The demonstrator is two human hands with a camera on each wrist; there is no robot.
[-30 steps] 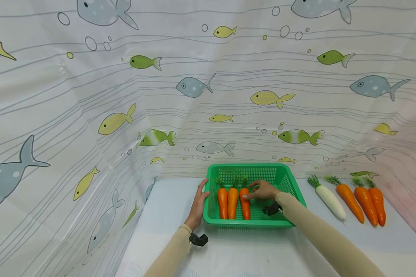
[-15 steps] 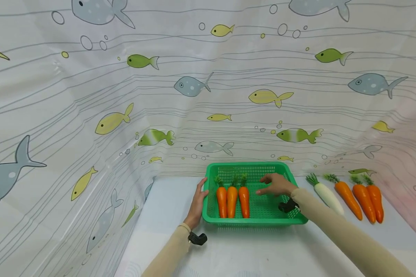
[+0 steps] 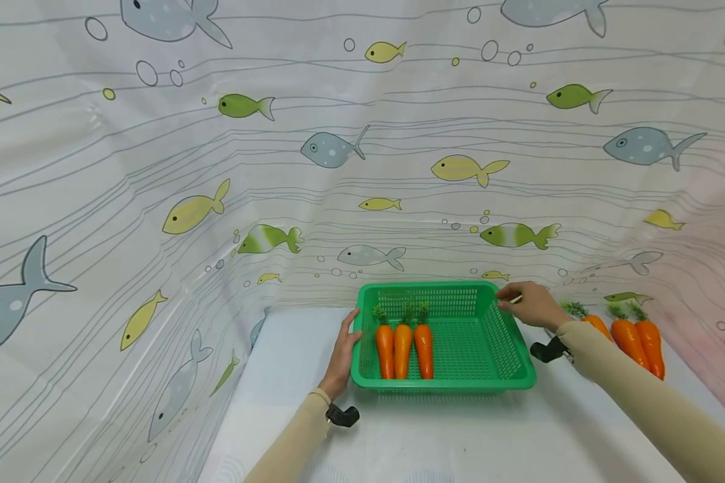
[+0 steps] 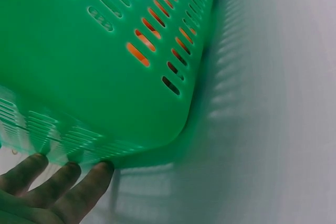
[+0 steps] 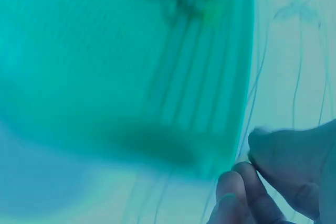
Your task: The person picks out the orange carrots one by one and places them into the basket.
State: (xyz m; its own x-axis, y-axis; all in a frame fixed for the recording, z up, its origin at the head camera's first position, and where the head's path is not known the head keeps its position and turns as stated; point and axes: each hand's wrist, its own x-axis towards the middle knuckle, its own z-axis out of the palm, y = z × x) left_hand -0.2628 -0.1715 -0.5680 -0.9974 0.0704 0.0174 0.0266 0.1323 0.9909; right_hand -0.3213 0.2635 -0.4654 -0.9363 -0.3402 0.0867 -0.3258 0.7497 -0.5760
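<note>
A: In the head view, what lies where?
B: Three carrots [image 3: 402, 350] lie side by side in the left part of the green plastic basket [image 3: 444, 384], leafy tops far, tips near. The left hand [image 3: 342, 352] rests along the left rim; the right hand [image 3: 534, 305] is at the far right corner
A: And the table carrots [image 3: 628, 342]?
B: Three more, to the right of the right hand, which is much the nearer one. Their long axes slant from far left to near right; the right sleeve [image 3: 616, 372] covers part of the leftmost
A: Left wrist view?
B: Fairly straight fingertips [image 4: 102, 167] against the basket's outer side, orange showing through the slots
A: Right wrist view?
B: Thumb [image 5: 291, 148] and fingers loosely bent, tips close together beside the basket's corner, nothing seen between them; it's blurred, so I can't tell whether they touch the rim
</note>
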